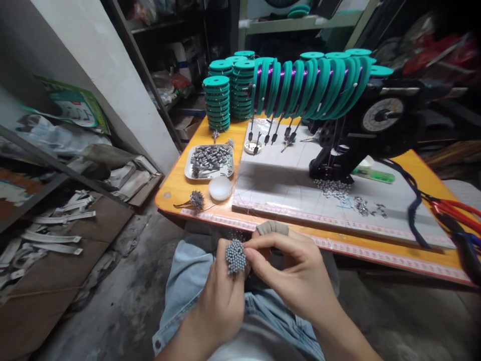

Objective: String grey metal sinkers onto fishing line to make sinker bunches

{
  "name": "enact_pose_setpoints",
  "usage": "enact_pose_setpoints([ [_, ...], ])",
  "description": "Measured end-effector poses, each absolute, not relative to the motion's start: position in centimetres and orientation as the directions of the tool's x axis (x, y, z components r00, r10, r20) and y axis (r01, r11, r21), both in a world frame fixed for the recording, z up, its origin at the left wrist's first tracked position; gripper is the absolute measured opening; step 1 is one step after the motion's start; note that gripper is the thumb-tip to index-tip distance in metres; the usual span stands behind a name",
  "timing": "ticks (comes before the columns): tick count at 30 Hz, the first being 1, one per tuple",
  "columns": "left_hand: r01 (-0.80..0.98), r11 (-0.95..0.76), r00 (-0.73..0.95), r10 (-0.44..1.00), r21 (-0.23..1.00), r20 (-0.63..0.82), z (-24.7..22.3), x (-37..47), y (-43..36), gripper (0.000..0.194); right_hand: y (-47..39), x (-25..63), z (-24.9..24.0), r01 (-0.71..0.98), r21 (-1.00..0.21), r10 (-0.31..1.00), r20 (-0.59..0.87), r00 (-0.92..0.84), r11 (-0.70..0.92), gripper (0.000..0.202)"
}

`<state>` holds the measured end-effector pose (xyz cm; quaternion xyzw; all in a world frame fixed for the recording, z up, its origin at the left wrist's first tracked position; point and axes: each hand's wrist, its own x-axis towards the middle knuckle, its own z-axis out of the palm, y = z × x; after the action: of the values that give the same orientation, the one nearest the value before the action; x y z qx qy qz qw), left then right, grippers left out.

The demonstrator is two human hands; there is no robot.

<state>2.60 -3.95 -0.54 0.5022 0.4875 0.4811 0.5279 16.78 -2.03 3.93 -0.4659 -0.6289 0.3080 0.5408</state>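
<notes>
Over my lap, my left hand (225, 286) is closed around a tight bundle of thin pieces with small round grey heads (236, 256). The heads face up towards me, and a few fine tips stick out at the far side. My right hand (291, 260) has thumb and forefinger pinched together at the bundle's right edge. What lies between those fingertips is too small to make out. A grey cloth wrap (272, 228) covers one finger of that hand. Just beyond both hands runs the front edge of an orange table (171, 185).
A white tray of small metal parts (191, 171), a white round dish (220, 188) and a spiky dark cluster (197, 200) stand at the left. Stacked teal spools (218, 105) stand behind. A black machine (376, 130) carries more teal discs (296, 87). Loose silvery bits (332, 189) and red-handled pliers (451, 208) lie right.
</notes>
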Motion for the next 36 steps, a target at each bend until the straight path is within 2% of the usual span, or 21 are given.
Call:
enact_pose_setpoints([
  [4,-0.316,0.186,0.148,0.978,0.931,-0.145,0.4,3.0,-3.5,0.024,-2.3,16.9,3.5,0.254,-0.867,0.893,0.449,0.025,0.429,0.01],
  [6,-0.411,0.141,0.112,0.988,0.9,-0.104,0.5,3.0,-3.2,0.019,-2.6,17.1,3.2,0.283,-0.841,0.873,0.487,0.022,0.462,0.011],
  [8,-0.443,0.029,0.088,0.996,0.896,0.011,0.5,2.8,-3.0,0.019,-2.9,17.3,3.0,0.33,-0.818,0.863,0.506,0.019,0.472,0.012],
  [11,-0.439,-0.089,0.106,0.983,0.894,0.15,0.2,2.5,-2.9,0.019,-3.4,17.4,2.8,0.362,-0.807,0.869,0.494,-0.018,0.466,0.011],
  [18,-0.422,-0.17,0.13,0.961,0.89,0.246,-0.5,2.4,-2.9,0.017,-3.6,17.4,2.8,0.368,-0.821,0.893,0.445,-0.064,0.436,0.01],
  [28,-0.409,-0.22,0.155,0.94,0.886,0.305,-1.2,2.4,-3.2,0.015,-3.4,17.5,3.1,0.323,-0.843,0.896,0.442,-0.039,0.43,0.01],
  [33,-0.304,-0.179,0.184,0.953,0.936,0.242,-2.8,2.0,-3.8,0.012,-3.0,17.5,3.2,0.233,-0.86,0.889,0.455,-0.055,0.455,0.017],
  [36,-0.326,-0.159,0.192,0.954,0.932,0.23,-2.9,2.1,-4.0,0.009,-3.0,17.2,3.1,0.254,-0.856,0.891,0.451,-0.055,0.45,0.013],
])
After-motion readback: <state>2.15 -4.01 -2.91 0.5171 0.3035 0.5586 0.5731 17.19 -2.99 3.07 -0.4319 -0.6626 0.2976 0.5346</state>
